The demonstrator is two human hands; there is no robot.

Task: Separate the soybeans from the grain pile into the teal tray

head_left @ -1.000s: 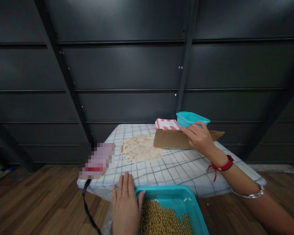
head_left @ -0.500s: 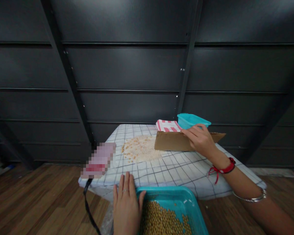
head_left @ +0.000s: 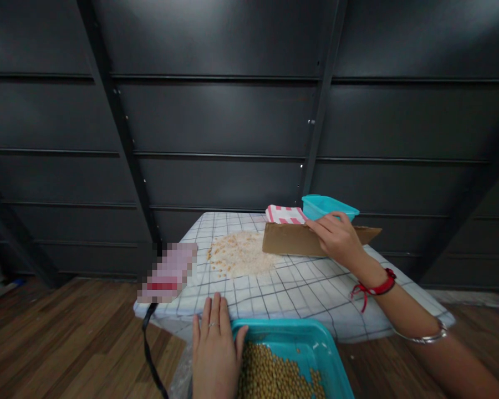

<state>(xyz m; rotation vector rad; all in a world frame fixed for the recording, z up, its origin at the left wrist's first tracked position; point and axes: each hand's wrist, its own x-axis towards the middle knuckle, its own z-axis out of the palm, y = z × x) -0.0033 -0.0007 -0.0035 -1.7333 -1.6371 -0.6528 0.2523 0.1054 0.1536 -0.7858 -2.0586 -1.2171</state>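
Observation:
My right hand [head_left: 336, 239] grips the top edge of a piece of brown cardboard [head_left: 293, 239], which stands on its long edge on the table. The cardboard's left end touches a spread of pale grains [head_left: 249, 257], like rice, with yellow beans [head_left: 217, 260] mixed in at the left side. My left hand [head_left: 216, 349] lies flat, fingers stretched out, along the left rim of a teal tray [head_left: 330, 354]. Its thumb rests over the rim, and its fingertips reach the tablecloth. Many yellowish beans [head_left: 270, 371] lie in the tray.
Behind the cardboard stand a turquoise basin [head_left: 326, 206] and a folded red-and-white striped cloth [head_left: 283, 214]. A pixelated pinkish item [head_left: 170, 271] with a black strap [head_left: 147, 349] lies at the table's left edge. A checked tablecloth [head_left: 291, 288] covers the table; a dark panelled wall [head_left: 216, 116] stands behind.
The cardboard and my right hand have shifted very slightly to the left. My left hand stays in place on the tray's rim. The view has tilted a little.

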